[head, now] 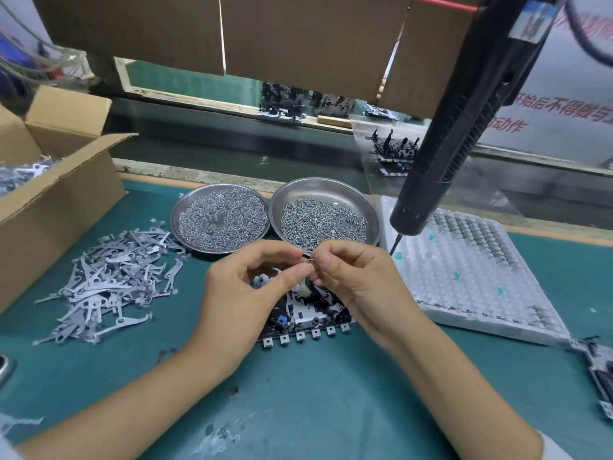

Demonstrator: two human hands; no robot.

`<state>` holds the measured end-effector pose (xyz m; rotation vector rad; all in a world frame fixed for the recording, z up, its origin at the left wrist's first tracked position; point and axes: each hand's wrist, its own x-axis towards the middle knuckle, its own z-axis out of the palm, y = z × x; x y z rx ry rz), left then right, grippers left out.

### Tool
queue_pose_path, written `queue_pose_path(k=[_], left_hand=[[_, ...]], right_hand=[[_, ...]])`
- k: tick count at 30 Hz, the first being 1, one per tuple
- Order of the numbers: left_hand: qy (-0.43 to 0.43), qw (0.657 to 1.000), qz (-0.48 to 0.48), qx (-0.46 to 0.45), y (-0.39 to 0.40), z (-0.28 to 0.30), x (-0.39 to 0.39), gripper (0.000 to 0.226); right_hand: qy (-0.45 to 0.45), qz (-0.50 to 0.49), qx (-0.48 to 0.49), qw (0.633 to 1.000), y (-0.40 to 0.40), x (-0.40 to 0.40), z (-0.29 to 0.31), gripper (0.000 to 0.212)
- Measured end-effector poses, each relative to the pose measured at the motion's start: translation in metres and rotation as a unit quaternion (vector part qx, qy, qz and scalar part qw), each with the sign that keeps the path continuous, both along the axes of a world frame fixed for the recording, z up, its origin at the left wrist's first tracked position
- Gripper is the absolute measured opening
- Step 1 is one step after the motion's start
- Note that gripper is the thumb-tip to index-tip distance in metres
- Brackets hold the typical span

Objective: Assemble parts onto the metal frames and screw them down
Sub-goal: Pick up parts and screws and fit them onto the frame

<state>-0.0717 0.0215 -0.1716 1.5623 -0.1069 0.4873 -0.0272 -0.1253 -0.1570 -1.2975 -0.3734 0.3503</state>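
A black metal frame (305, 322) with a blue part and a row of small square tabs lies on the green mat, partly hidden under my hands. My left hand (245, 293) and my right hand (351, 277) meet just above it. Their fingertips pinch a tiny metal part (307, 258) between them. The part is too small to make out. A pile of flat grey metal levers (109, 283) lies to the left. Two round steel dishes hold small screws, one on the left (220, 219) and one on the right (326, 217).
A black electric screwdriver (464, 127) hangs at the right, tip near the white tray (471, 273) of small parts. An open cardboard box (49, 180) of metal parts stands at the left. Another frame (597, 370) lies at the right edge. Assembled frames (391, 147) sit on the conveyor behind.
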Motion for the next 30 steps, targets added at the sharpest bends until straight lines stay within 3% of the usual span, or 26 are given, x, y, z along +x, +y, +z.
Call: queue_pose_path(k=[30], left_hand=[[-0.037, 0.999, -0.012, 0.013, 0.0021, 0.0031, -0.0018, 0.018]], right_hand=[[0.035, 0.047, 0.03, 0.998, 0.0018, -0.0011, 0.0046, 0.012]])
